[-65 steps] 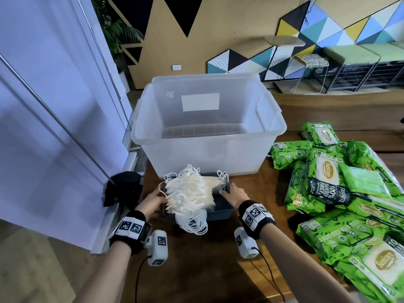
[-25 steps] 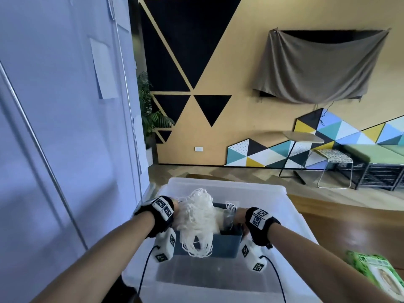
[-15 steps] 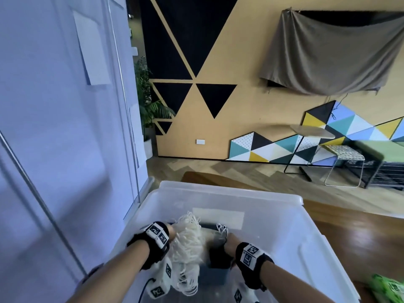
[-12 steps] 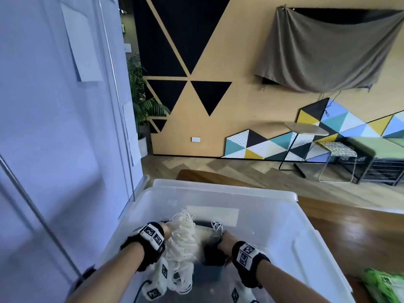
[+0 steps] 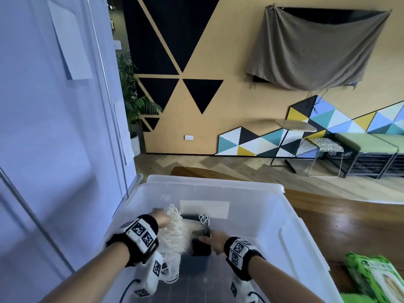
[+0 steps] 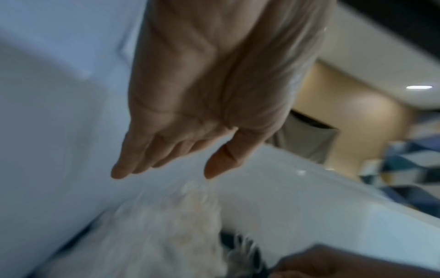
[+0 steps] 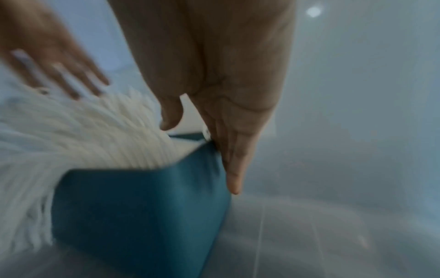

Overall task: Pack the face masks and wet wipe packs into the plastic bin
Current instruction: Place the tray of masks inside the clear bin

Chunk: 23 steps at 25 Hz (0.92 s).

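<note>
The clear plastic bin point(image 5: 214, 182) is right below me with both hands inside it. A blue box point(image 5: 201, 248) point(image 7: 142, 216) stuffed with white face masks point(image 5: 177, 232) point(image 7: 95, 135) sits low in the bin. My right hand point(image 5: 209, 239) point(image 7: 202, 156) pinches the box's right end, thumb over the rim, fingers flat down the outside. My left hand point(image 5: 161, 219) point(image 6: 161, 175) hovers just above the masks point(image 6: 171, 235), fingers straight, holding nothing. Green wet wipe packs point(image 5: 376, 278) lie on the table at the lower right, outside the bin.
A white partition wall point(image 5: 54, 149) stands close along the bin's left side. The wooden table point(image 5: 349, 226) stretches to the right of the bin. Beyond it are a floor, a side table and benches along the far wall.
Both hands lifted the mask box off the table, carried it over the bin and lowered it inside. The left hand has come off the box's left end and opened.
</note>
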Motion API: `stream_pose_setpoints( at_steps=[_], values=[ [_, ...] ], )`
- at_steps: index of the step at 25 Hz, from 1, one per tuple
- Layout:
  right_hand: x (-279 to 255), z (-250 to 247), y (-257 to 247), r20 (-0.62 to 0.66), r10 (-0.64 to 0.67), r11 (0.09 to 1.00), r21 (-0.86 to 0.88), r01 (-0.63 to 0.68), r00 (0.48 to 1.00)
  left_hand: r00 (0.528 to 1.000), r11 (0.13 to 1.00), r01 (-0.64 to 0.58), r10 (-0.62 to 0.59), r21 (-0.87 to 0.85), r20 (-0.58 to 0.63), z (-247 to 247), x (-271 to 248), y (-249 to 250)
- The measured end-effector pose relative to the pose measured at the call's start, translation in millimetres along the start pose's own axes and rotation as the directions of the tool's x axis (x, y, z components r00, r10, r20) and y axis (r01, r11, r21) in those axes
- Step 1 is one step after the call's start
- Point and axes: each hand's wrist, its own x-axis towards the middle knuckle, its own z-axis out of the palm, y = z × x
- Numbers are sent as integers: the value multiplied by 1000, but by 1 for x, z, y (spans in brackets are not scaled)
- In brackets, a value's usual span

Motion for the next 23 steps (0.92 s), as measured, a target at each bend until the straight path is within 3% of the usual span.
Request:
stream_pose_setpoints(
  at_steps=[1,3,4,5,6,7,8,10,12,14,17,20,23],
  values=[
    [-4,-8,-4,-82,-55,984,-174,40,995,998,997,-55,56,49,-31,-7,-20,9],
    [-23,-34,-16,-286,-186,970,-208,129,940,974,968,-218,224,127,-39,-20,-68,30],
    [-35,-48,-22,-401,-252,967,-145,210,881,952,940,-301,307,163,-14,-22,-91,38],
    [-44,-62,-27,-518,-333,943,-165,290,788,926,909,-375,374,182,38,-19,-112,43],
    [-52,-77,-32,-606,-416,909,-252,333,678,901,884,-433,420,175,108,-12,-132,47],
    [-55,-90,-36,-622,-487,872,-383,305,612,868,860,-486,454,156,201,-2,-151,48],
    [-56,-100,-39,-568,-508,840,-493,226,647,834,850,-509,448,134,323,14,-165,48],
    [-49,-117,-44,-404,-360,806,-589,62,841,773,824,-542,411,166,484,51,-179,43],
    [-34,-122,-42,-316,-245,772,-636,-13,916,787,785,-565,421,254,451,77,-181,37],
    [-20,-121,-36,-361,-235,776,-629,-49,902,833,781,-546,467,303,297,94,-180,30],
    [-9,-120,-30,-438,-211,797,-595,-106,874,862,797,-491,502,352,66,108,-186,25],
    [-6,-117,-34,-443,-257,791,-607,-76,859,858,788,-470,514,399,-5,108,-191,25],
    [-16,-106,-38,-441,-300,790,-611,-39,846,843,767,-490,538,414,2,107,-197,18]
  ],
)
